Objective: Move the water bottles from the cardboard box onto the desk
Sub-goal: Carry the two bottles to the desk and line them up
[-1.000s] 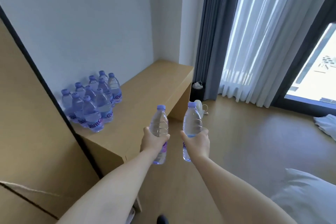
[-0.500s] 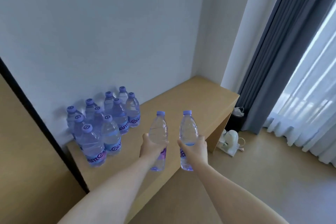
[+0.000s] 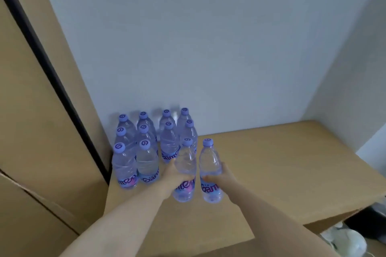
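Over the near part of the desk [image 3: 282, 165], both hands carry a water bottle each, upright and side by side, just in front of the cluster of bottles [image 3: 146, 148] that stands in rows against the wall at the desk's left end. The left hand [image 3: 174, 180] is wrapped round the middle of the left bottle [image 3: 184, 171], and the right hand [image 3: 224, 175] is wrapped round the label band of the right bottle [image 3: 210, 171]; their bases seem at or just above the wood, though contact cannot be told from this angle. The cardboard box is not in view. To finish the step well, I judge that each bottle should come down vertically until its base sits flat, close beside the front row so the rows stay tidy, but without knocking the neighbours, which are tall, narrow and could topple like skittles. Setting down the left one first, nearest the cluster, then the right one beside it, keeps the knuckles out of the standing bottles. Fingers should let go only once each bottle bears its own weight, then draw straight back.
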Tool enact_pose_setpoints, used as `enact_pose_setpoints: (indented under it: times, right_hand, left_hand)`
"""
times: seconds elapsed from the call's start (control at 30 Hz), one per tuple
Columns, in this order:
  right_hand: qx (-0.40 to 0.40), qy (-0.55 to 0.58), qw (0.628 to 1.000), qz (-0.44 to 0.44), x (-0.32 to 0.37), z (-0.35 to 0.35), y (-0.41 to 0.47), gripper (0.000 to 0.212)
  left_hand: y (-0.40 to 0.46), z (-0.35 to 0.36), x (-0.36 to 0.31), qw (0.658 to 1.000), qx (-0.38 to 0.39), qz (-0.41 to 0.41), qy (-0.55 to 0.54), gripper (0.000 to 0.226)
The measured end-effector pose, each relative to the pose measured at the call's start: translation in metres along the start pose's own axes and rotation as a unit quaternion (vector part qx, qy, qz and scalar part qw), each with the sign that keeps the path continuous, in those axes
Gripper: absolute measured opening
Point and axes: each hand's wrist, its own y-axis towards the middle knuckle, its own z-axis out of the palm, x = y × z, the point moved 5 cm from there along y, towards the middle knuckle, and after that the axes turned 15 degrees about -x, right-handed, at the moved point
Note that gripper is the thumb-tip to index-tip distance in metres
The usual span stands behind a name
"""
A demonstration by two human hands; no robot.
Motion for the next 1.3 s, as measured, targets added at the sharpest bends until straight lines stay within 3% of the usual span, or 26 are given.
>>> enact_pose_setpoints:
  times: [0.1,0.17,0.27,0.37,0.57,0.7,0.8,0.97,1.07,1.13,1.2,1.27,1.3]
  right_hand:
    - [0.086,-0.001,0.996,-0.021,0.013,0.003,0.018,0.066]
    - [0.118,-0.002,0.993,-0.021,0.014,0.006,0.029,0.079]
    - [0.154,-0.009,0.988,-0.022,0.009,0.016,0.037,0.076]
    - [0.152,-0.037,0.987,-0.035,0.002,0.026,0.045,0.07]
    - [0.174,-0.086,0.976,-0.095,0.016,0.034,0.051,0.066]
    - [0.167,-0.066,0.977,-0.118,0.02,0.034,0.054,0.06]
    - [0.132,-0.067,0.98,-0.134,0.024,0.04,0.054,0.051]
    - [0.069,-0.154,0.969,-0.18,0.026,0.048,0.057,0.047]
    - [0.085,-0.246,0.937,-0.233,0.018,0.055,0.068,0.028]
    - [0.091,-0.199,0.954,-0.202,0.02,0.061,0.066,0.031]
    - [0.098,-0.241,0.938,-0.23,0.02,0.066,0.067,0.042]
    - [0.059,-0.147,0.977,-0.14,0.019,0.066,0.068,0.048]
    - [0.058,-0.132,0.979,-0.143,0.022,0.064,0.065,0.05]
  left_hand:
    - [0.004,-0.003,-0.005,0.999,-0.041,0.003,-0.003,0.043]
    - [0.001,-0.004,-0.002,0.997,-0.079,-0.006,-0.01,0.048]
    - [-0.007,-0.005,0.006,0.991,-0.132,-0.026,-0.001,0.057]
    - [-0.013,-0.006,0.016,0.984,-0.175,-0.034,-0.029,0.071]
    - [-0.012,-0.01,0.023,0.977,-0.209,-0.029,-0.031,0.072]
    - [-0.007,-0.008,0.024,0.98,-0.193,-0.046,-0.019,0.086]
    - [0.003,-0.007,0.024,0.981,-0.184,-0.063,-0.016,0.078]
    - [0.02,-0.006,0.026,0.977,-0.193,-0.091,-0.026,0.046]
    - [0.029,-0.003,0.026,0.977,-0.192,-0.088,-0.013,0.042]
    - [0.033,-0.002,0.026,0.977,-0.192,-0.092,0.003,0.045]
    - [0.034,-0.004,0.024,0.978,-0.184,-0.099,0.023,0.042]
    - [0.033,-0.007,0.018,0.984,-0.152,-0.087,0.034,0.031]
    - [0.033,-0.01,0.017,0.988,-0.131,-0.073,0.038,0.027]
